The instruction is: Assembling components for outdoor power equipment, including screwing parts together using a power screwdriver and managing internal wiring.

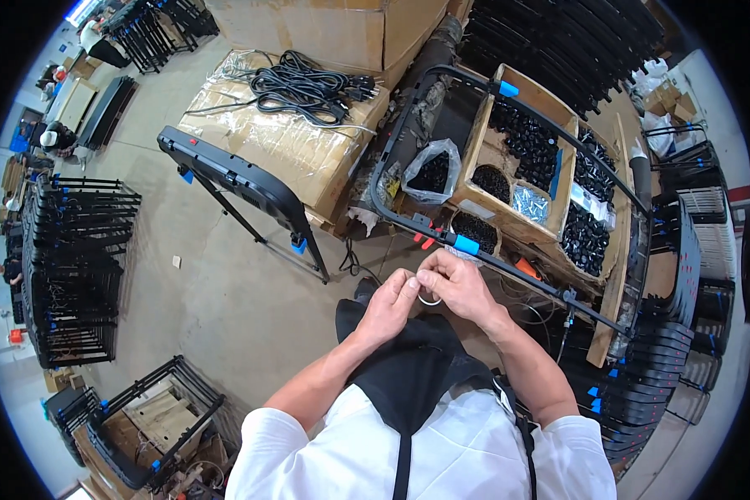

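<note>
My left hand [386, 309] and my right hand [461, 287] meet in front of my chest, fingers pinched together at the tips. A thin white loop [429, 302] hangs just under the fingertips, and both hands grip it. I cannot make out its exact kind. Just beyond the right hand runs a black tubular frame [525, 277] with blue sleeves [467, 244] and small red parts [426, 239] on its near bar. To the left stands a black console panel [233, 179] on slim legs.
Inside the frame's outline sits a wooden parts tray [473, 158] with black pieces and silver bolts [530, 204]. A clear bag [432, 171] of black parts lies beside it. Coiled black cables [304, 90] rest on a cardboard box [342, 162]. Stacked black frames [71, 267] stand left; people work far off.
</note>
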{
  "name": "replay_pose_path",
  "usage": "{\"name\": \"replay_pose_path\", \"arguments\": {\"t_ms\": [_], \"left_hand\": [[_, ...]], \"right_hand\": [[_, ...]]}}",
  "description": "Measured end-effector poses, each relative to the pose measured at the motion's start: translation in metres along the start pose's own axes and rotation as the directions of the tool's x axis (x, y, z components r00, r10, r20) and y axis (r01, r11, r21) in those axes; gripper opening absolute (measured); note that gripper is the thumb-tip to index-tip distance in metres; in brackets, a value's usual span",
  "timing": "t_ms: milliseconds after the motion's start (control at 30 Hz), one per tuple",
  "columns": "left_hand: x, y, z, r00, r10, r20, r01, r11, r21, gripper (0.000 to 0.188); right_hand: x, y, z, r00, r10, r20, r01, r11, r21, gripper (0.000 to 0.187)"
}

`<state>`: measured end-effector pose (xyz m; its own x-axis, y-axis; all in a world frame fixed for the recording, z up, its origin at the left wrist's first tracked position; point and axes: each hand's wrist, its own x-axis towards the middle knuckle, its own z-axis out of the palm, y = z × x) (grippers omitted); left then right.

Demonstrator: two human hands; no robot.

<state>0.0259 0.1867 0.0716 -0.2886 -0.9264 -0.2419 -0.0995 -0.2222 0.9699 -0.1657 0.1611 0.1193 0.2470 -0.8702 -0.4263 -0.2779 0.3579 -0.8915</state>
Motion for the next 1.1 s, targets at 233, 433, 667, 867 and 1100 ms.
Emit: {"name": "replay_pose_path", "arguments": {"t_ms": [233,433,667,867,1100], "left_hand": [[0.012,-0.008,-0.014,0.975,-0.222,0.013,0.212,0.909,-0.359,0.02],[0.052,-0.058,-0.021,0.946,-0.313,-0.087,0.169,0.704,-0.69,0.015],[0.092,-0.088,-0.01,0.892,-0.434,-0.122,0.213,0.644,-0.735,0.012],[0.102,-0.087,-0.012,0.885,-0.461,-0.059,0.3,0.663,-0.685,0.013],[0.108,-0.08,-0.018,0.863,-0.503,-0.056,0.328,0.641,-0.694,0.011]], "right_hand": [[0.019,-0.001,0.027,0.979,-0.087,-0.187,0.055,0.984,-0.17,0.02],[0.047,0.059,0.049,0.959,0.008,-0.284,-0.003,1.0,0.02,0.024],[0.069,0.111,0.068,0.943,0.138,-0.303,-0.118,0.989,0.085,0.025],[0.069,0.122,0.065,0.917,0.169,-0.36,-0.146,0.985,0.091,0.026],[0.07,0.107,0.065,0.919,0.217,-0.329,-0.199,0.976,0.087,0.028]]}}
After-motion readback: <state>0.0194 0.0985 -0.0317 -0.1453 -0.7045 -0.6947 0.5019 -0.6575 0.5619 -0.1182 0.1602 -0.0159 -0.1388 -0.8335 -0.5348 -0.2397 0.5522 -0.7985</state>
